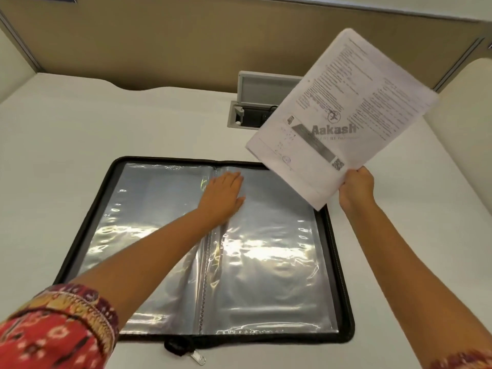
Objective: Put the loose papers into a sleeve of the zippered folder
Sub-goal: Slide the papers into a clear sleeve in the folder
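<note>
The zippered folder (207,249) is lying open on the desk (66,134), its zipper pull (198,357) at the near edge. The left hand (223,194) is resting flat on the sleeves beside the spine; the right hand (355,186) is holding the loose papers (343,115) above the folder's far right corner, before the cable box (255,107).

1. The zippered folder (343,262) lies open on the white table (80,129), clear sleeves up.
2. The left hand (222,194) rests flat by its spine.
3. The right hand (355,189) grips the loose papers (343,113) above the folder's far right corner.
</note>
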Tool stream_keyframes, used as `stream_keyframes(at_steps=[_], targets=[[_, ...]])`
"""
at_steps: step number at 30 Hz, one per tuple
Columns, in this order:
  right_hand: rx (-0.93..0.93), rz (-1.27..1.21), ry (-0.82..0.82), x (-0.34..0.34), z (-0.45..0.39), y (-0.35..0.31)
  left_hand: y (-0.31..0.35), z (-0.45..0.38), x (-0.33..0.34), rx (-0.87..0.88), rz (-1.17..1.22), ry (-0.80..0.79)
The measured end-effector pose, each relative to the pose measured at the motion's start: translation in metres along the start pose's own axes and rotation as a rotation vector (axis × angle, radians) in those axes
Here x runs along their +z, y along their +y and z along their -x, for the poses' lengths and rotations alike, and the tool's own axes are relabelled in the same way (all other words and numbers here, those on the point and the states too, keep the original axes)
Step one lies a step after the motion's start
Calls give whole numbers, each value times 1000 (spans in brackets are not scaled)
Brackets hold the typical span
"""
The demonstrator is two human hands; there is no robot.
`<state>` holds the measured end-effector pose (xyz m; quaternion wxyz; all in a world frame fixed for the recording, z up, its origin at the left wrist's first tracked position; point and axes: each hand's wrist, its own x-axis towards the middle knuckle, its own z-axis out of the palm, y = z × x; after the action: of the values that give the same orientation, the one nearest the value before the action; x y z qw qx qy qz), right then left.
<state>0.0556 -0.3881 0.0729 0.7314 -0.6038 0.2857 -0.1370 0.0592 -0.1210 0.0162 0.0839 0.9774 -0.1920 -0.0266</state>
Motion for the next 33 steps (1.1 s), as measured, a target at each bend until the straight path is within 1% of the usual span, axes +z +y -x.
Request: stream_keyframes(at_steps=[5,7,12,15,17,20,22,26,30,31,33], targets=[[-28,31,-13,31,-31,-4,2,-22,-1,-52,54,-47],[-21,35,-24,41,-40,-3,1,-25,2,-52,45,-40],[29,45,-37,61,-52,-3,3,-33,2,-54,2,46],[49,12,-51,71,-53,-4,2,-43,0,-39,5,130],[66,-37,-83,76,-52,-6,0,-46,-1,-50,87,160],[98,-130,-102,85,-53,-14,2,-52,-1,-98,284,206],[115,-167,-97,92,-55,-19,4,-56,-3,-117,357,177],[131,-191,-105,105,-58,-24,4,-63,-3,-128,411,86],[135,-198,-106,113,-59,-24,3,-65,-4,-65,449,76],[136,-201,-109,113,-59,-23,4,-65,-4,-70,505,76],[141,-212,-111,113,-60,-22,5,-68,-7,-134,661,67]])
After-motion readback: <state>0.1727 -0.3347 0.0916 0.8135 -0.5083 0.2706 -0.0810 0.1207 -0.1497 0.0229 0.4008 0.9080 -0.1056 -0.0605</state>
